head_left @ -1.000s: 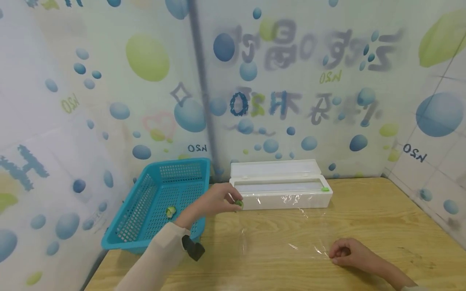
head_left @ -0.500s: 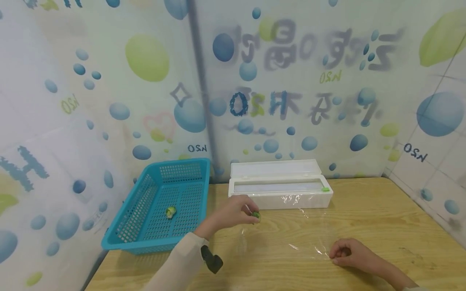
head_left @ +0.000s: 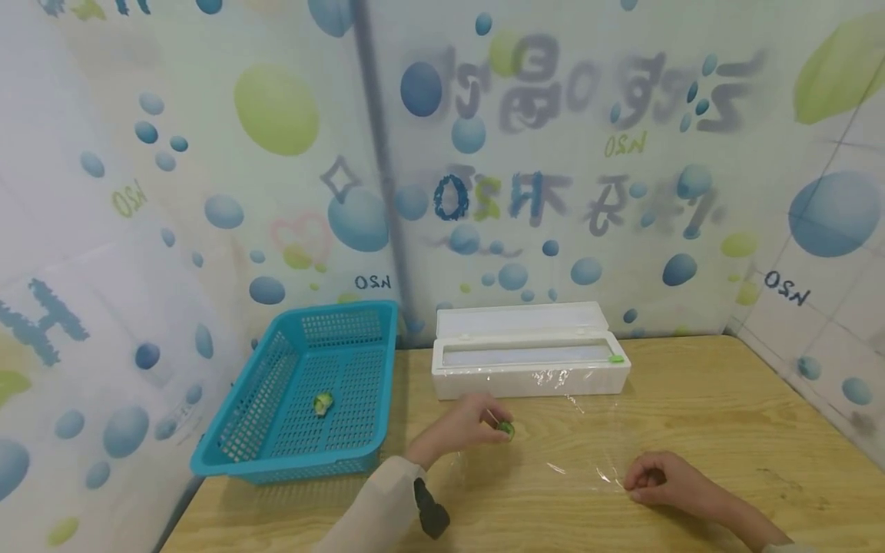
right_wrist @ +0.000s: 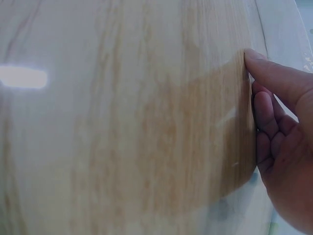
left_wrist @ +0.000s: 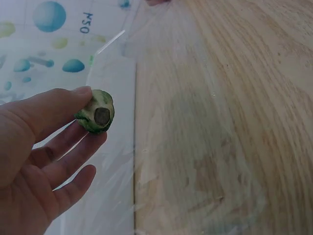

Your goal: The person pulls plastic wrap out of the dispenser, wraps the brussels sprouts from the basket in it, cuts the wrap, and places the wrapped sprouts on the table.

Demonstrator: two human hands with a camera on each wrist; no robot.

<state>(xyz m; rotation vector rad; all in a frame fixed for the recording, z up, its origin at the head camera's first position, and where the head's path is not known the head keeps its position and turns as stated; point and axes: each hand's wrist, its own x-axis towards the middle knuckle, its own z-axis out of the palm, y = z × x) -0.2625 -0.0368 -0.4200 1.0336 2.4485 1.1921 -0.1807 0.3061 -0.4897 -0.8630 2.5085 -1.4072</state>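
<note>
My left hand [head_left: 466,426] pinches a small Brussels sprout [head_left: 508,430] between thumb and fingertips. In the left wrist view the sprout's cut brown stem end [left_wrist: 102,116] faces the camera. Clear cling film [head_left: 553,467] stretches from a white dispenser box [head_left: 532,381] toward the front of the table, and the sprout hangs over its left part. At the film's front right corner, my right hand [head_left: 671,485] holds the edge between thumb and curled fingers, low over the wood. A second Brussels sprout [head_left: 322,403] lies in a blue plastic basket [head_left: 290,465].
The dispenser's lid [head_left: 522,319] stands up at the back, and a green slider [head_left: 615,359] sits at its right end. Behind the wooden table [head_left: 719,415] hangs a patterned curtain [head_left: 581,215]. The basket stands left of the dispenser.
My left hand has moved right and toward me with the Brussels sprout, from beside the dispenser's left end to over the film. The right hand stays at the film's corner.
</note>
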